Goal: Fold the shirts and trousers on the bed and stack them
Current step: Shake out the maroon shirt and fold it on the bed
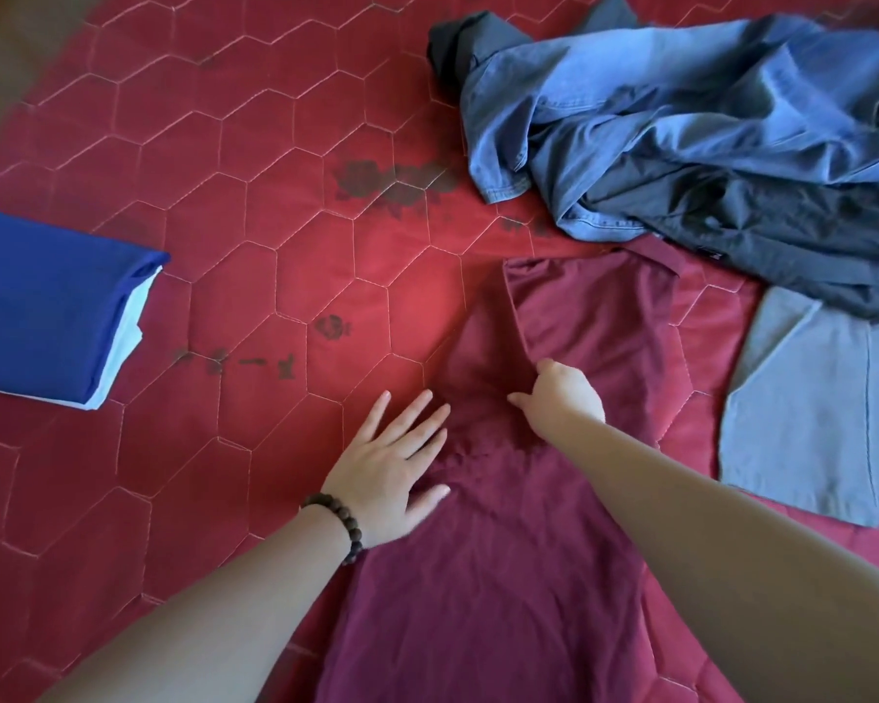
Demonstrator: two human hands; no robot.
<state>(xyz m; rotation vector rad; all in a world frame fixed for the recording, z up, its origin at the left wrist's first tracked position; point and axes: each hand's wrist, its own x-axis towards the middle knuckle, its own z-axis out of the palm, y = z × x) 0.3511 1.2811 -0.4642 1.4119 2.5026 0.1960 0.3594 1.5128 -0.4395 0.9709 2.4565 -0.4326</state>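
2 hands on 1 maroon shirt (503,575): left hand (392,474) flat, right hand (564,398) pinching its fold.

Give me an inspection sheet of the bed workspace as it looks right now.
Surface: red quilted bedspread with hexagon stitching and dark flower prints.
Job's things: maroon shirt spread flat, one sleeve folded inward; folded stack, blue shirt on top, at left; unfolded heap of denim shirt and dark garment; grey shirt lying flat at right.
Clutter: nothing seen.
Hands: left hand flat on the maroon shirt's edge, bead bracelet on its wrist; right hand on the folded sleeve.
Cables: nothing seen.
Surroundings: blurred strip at top left, unidentifiable.
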